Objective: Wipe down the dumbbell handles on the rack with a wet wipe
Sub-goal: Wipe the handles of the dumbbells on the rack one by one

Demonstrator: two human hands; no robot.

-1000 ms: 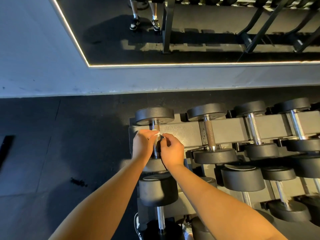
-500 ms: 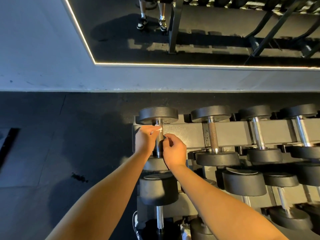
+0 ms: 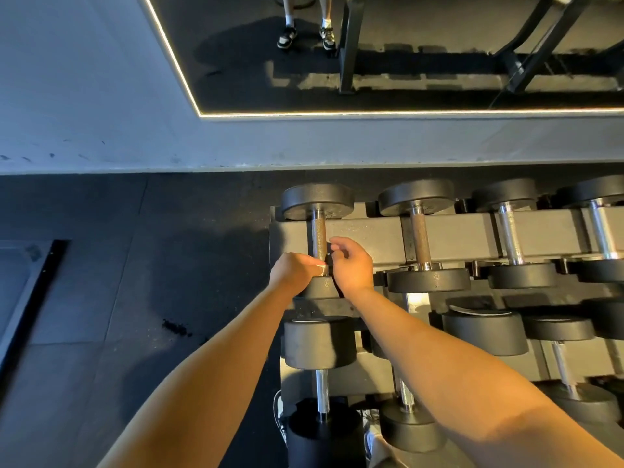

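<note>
1. Head view looks down on a dark rubber floor [image 3: 101,265] laid in large tiles. At the far left edge lies a flat grey panel with a black border strip [image 3: 37,292].
2. A small patch of black crumbs [image 3: 175,327] sits on the floor, left of the forearms.
3. Along the far side runs a scuffed pale grey wall [image 3: 135,140]. Above it is a mirror [image 3: 422,89] with a glowing edge, reflecting a person's legs and trainers [image 3: 305,35] and black rack frames.
4. The dumbbell rack [image 3: 371,234] stands near the wall, from the centre to the right edge. Its grey top rail carries four dumbbells side by side.
5. The left hand [image 3: 293,273] is curled at the near end of the leftmost dumbbell handle [image 3: 318,231], touching the near weight head. A white scrap of wet wipe [image 3: 321,265] shows at its fingertips, pinched against the metal.
6. The right hand [image 3: 353,265] sits just right of the same handle, with fingers curled and the forefinger close to the bar. Whether it holds part of the wipe or touches the bar, I cannot tell.
7. Further right comes a second dumbbell with a brownish handle [image 3: 420,238], then two with shiny chrome handles [image 3: 506,234] [image 3: 599,231].
8. Nearer, the lower tier holds thicker black dumbbells [image 3: 319,342] with their handles pointing towards the viewer.
</note>
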